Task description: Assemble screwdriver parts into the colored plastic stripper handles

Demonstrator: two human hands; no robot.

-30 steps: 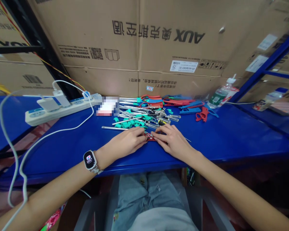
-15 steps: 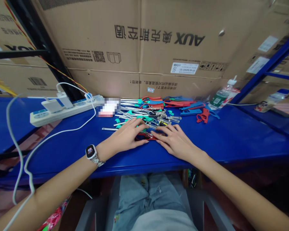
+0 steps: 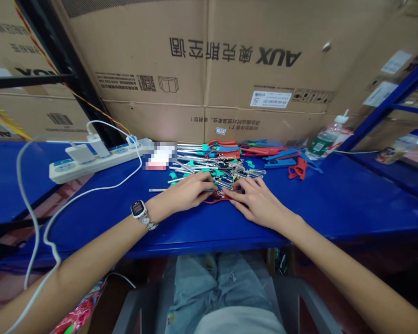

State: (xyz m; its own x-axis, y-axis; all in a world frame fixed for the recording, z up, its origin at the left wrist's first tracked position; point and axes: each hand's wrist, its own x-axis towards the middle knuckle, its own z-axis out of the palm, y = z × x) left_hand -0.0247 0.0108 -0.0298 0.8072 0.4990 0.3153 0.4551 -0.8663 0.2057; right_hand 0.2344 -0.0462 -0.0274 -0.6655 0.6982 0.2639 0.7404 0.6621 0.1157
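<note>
A red lighter handle shell [image 3: 217,200] lies on the blue table with its hollow side up, and thin wires and small parts show inside. My left hand [image 3: 192,191] is closed over its left end, fingers bent and partly hiding it. From the other side my right hand [image 3: 259,200] grips the right end, thumb and fingertips at the middle of the shell. What small part the fingertips pinch is too small to tell. Just beyond the hands is a pile of metal lighter tubes [image 3: 187,157] with green triggers [image 3: 216,172], wires and clear pieces.
Red and blue handle shells [image 3: 281,162] lie at the back right, near a plastic bottle [image 3: 320,144] with a spout. A white power strip [image 3: 85,163] with plugs and cables stands at the left. Large cardboard [image 3: 209,69] walls the table's back edge.
The view has shifted slightly. My left fingers have curled in more tightly around the shell's left end; my right hand stays at its right end.
</note>
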